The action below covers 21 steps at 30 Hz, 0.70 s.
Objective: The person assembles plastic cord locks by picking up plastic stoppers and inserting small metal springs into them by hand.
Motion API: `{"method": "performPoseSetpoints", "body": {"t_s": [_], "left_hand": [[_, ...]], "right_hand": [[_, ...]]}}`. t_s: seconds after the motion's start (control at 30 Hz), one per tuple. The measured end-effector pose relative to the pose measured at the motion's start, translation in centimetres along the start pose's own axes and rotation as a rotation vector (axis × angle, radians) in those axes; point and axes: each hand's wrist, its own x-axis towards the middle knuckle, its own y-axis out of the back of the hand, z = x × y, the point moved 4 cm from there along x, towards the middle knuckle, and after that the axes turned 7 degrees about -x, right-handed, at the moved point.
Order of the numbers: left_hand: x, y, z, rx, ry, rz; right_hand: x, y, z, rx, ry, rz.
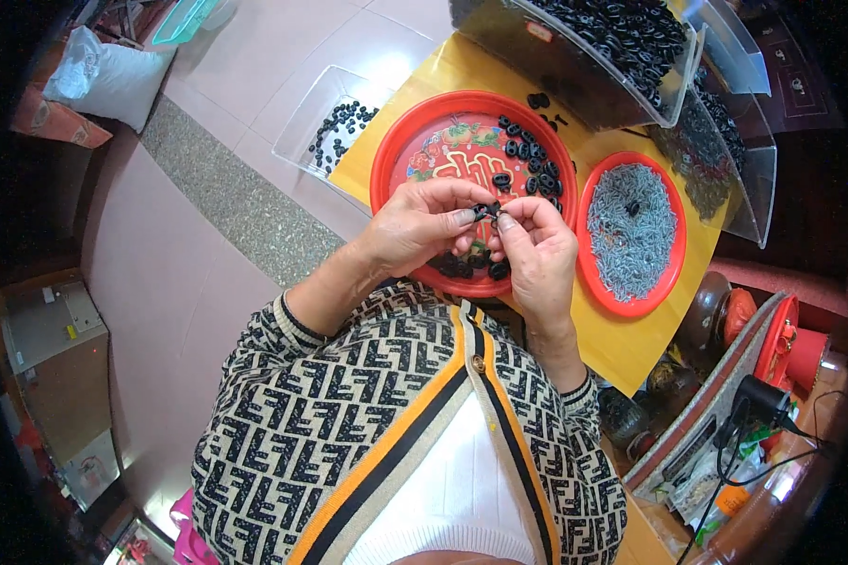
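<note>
My left hand [413,224] and my right hand [543,252] meet above the near part of a round red tray [379,174]. Both pinch a small black plastic part [487,211] between thumb and fingertips; whether it is one piece or two pressed together I cannot tell. Inside the tray, several black ring-shaped parts [535,162] lie along its right side, and more black parts [462,267] sit at the near edge below my hands. Right of it stands an oval red tray [589,273] filled with small silvery screws [631,250], with one black piece on top.
Large clear bins heaped with black parts [622,33] stand at the far right. A clear box [287,151] with small black pieces is left of the round tray. Yellow sheeting [622,353] covers the table. Cables, jars and a black adapter [766,400] crowd the lower right.
</note>
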Motion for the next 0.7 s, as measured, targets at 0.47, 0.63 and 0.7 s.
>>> {"method": "performPoseSetpoints", "body": {"t_s": [0.47,0.63,0.7], "left_hand": [[-0.26,-0.06,0.38,0.117,-0.119,0.008],[-0.34,-0.11,0.32,0.185,-0.139,0.010],[-0.33,-0.16,0.34,0.248,-0.187,0.008]], "right_hand": [[-0.11,-0.24,-0.15,-0.122,0.001,0.022],[-0.11,-0.26,0.11,-0.112,0.017,0.025],[-0.10,-0.21,0.23,-0.146,0.043,0.033]]}}
